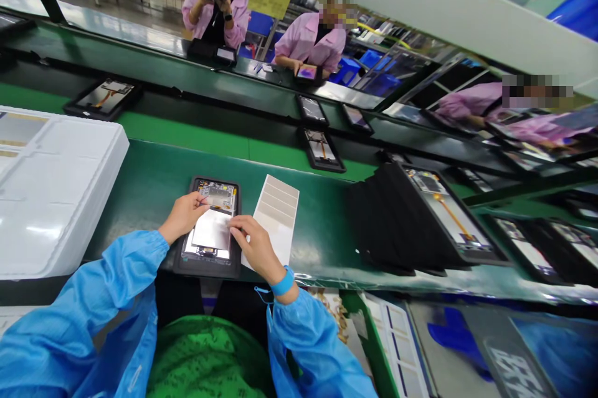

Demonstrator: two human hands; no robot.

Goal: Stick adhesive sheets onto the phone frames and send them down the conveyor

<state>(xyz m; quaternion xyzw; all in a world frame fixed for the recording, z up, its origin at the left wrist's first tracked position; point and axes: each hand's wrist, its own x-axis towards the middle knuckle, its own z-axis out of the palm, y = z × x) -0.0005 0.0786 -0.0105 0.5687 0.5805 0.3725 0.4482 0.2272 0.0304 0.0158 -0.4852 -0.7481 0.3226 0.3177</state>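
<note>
A tablet with its inside exposed lies in a black tray in front of me, with a circuit board at its far end. Over its middle is a flat silver rectangle that looks like a battery. My left hand is at its far left corner, fingertips pinched together near the board; what they pinch is too small to make out. At the right edge of the silver rectangle, my right hand has thumb and forefinger closed on that edge. A white card with beige strips lies partly under my right hand.
A white foam tray stands at left. To the right, a stack of black trays bears another exposed tablet. More tablets in trays lie on the line beyond. Several people in pink sit across; a green bin is below.
</note>
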